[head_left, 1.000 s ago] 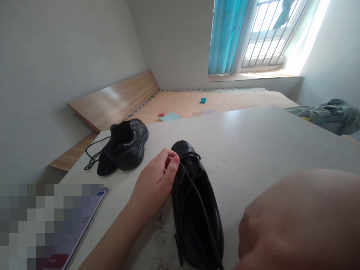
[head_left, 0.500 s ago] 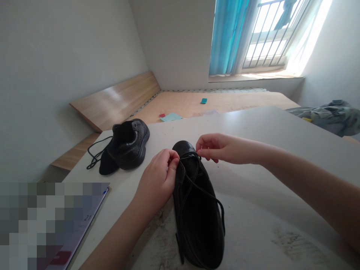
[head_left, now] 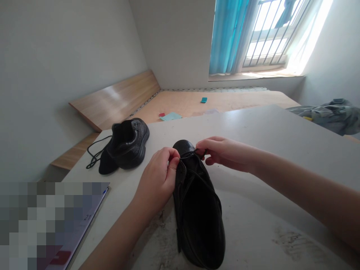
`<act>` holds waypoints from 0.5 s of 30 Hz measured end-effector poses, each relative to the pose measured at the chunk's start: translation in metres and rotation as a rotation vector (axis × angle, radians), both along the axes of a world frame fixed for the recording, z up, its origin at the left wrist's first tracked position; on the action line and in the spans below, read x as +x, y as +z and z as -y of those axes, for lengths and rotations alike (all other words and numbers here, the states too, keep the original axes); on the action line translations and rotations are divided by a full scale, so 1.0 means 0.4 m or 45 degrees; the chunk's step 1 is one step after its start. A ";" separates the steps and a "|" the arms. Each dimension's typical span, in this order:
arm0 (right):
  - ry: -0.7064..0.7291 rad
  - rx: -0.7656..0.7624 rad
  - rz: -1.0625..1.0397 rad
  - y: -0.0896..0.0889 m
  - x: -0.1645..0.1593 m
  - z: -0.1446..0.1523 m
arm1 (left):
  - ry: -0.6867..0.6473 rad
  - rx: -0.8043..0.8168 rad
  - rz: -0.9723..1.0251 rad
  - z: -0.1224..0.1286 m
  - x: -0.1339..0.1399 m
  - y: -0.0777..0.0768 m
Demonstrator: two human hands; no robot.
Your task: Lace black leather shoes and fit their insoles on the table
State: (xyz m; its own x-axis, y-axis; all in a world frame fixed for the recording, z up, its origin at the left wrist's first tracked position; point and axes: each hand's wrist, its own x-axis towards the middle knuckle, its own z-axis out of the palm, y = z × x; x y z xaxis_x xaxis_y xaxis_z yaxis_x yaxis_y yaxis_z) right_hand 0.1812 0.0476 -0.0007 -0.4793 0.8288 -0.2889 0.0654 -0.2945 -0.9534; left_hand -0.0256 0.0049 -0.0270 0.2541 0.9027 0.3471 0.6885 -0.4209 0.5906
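Note:
A black lace-up shoe (head_left: 201,225) stands on the white table with its toe pointing away from me and its opening towards me. My left hand (head_left: 163,170) pinches at the left eyelet edge near the lowest lacing; its fingertips are closed around the black shoelace (head_left: 204,180) there. On the other side my right hand (head_left: 215,152) grips the lace, and a small loop of it shows by the fingers. The rest of the lace crosses the tongue and trails along both sides of the opening. Exactly what lies between the left fingertips is partly hidden.
A second black shoe (head_left: 131,144) with loose laces sits at the table's left edge. A pixelated flat item (head_left: 87,225) lies front left on the white table (head_left: 253,210). Beyond are a wooden bed board (head_left: 239,99) and a heap of clothes (head_left: 334,116).
My right hand has turned and pulled the lace, so a loop now shows at its fingers. The trailing lace over the opening has drawn in closer to the shoe. My left hand stays put.

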 end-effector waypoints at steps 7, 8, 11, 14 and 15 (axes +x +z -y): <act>0.093 -0.013 -0.261 0.016 0.009 0.002 | -0.218 0.089 0.052 0.015 0.008 0.014; 0.133 -0.008 -0.306 0.026 0.016 0.000 | -0.245 0.084 0.036 0.017 0.006 0.018; 0.218 -0.021 -0.350 0.060 0.043 -0.008 | -0.302 0.073 -0.011 0.020 0.001 0.028; 0.259 0.153 -0.102 0.086 0.079 -0.022 | -0.314 0.069 -0.032 0.021 -0.002 0.034; 0.282 0.298 0.090 0.090 0.091 -0.029 | -0.314 0.068 -0.036 0.021 -0.002 0.034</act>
